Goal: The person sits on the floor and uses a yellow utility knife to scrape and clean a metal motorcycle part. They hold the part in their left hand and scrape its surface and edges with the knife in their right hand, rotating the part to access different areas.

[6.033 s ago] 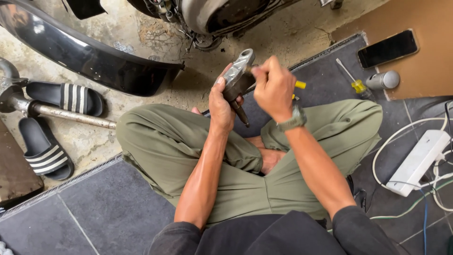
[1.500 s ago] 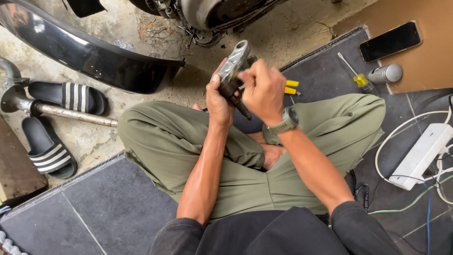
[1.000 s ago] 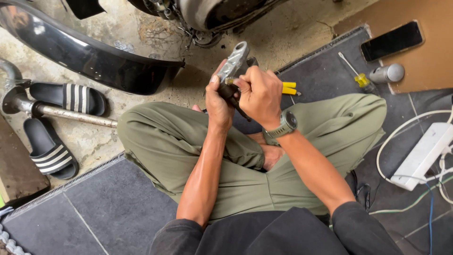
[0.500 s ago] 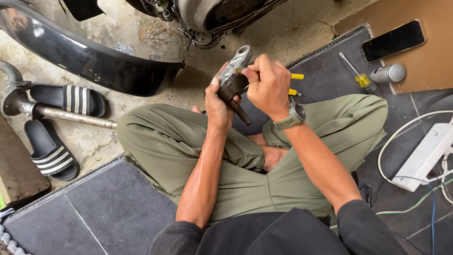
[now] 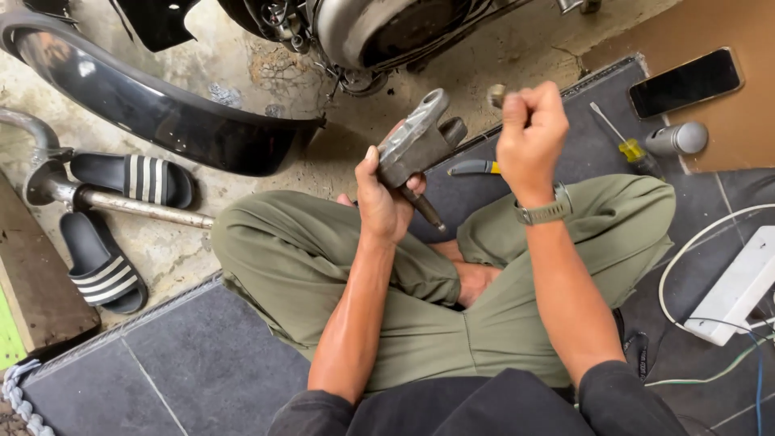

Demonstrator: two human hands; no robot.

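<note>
Head view shows the left hand (image 5: 379, 202) clamped around a grey metal part (image 5: 416, 141), held above the crossed legs (image 5: 452, 323). Right hand (image 5: 529, 133) is a closed fist just beside it, gripping something small I cannot make out.

Dull grey cast-metal part (image 5: 416, 145), glossy black plastic fender (image 5: 161, 121), rough concrete floor (image 5: 242, 73).

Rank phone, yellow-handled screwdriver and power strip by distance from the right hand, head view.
From the right hand:
1. Yellow-handled screwdriver, just to its right on the mat.
2. Phone, farther right, on the cardboard.
3. Power strip, lower right by the cables.
</note>
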